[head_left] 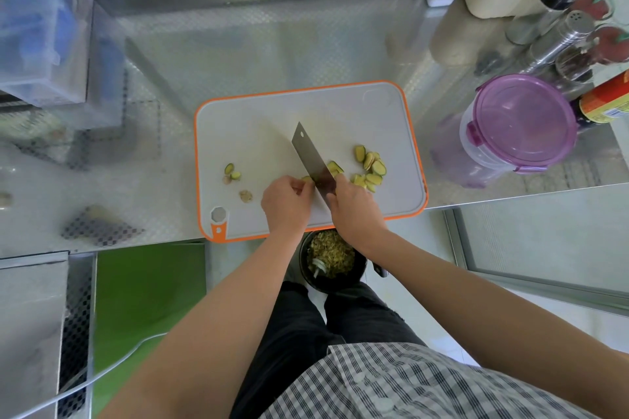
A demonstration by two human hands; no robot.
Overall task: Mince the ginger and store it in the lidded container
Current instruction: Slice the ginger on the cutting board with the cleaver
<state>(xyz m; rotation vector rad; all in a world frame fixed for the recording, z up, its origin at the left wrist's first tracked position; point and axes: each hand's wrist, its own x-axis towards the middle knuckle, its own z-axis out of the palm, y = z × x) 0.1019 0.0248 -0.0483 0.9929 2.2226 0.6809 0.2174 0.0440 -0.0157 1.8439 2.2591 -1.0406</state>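
A white cutting board (258, 133) with an orange rim lies on the steel counter. My right hand (354, 207) grips the handle of a cleaver (311, 160), blade pointing away over the board. My left hand (287, 202) pinches a small piece of ginger (307, 178) against the left side of the blade. A pile of ginger slices (371, 167) lies right of the knife, and one slice (335, 167) rests by the blade. A few scraps (232, 173) lie at the board's left. The clear container with a purple lid (520, 126) stands closed at the right.
Bottles, shakers and jars (558, 34) crowd the back right corner. A clear plastic box (37, 27) sits at the back left. Below the counter edge a black bin (332, 258) holds peelings. The counter's front edge runs just under the board.
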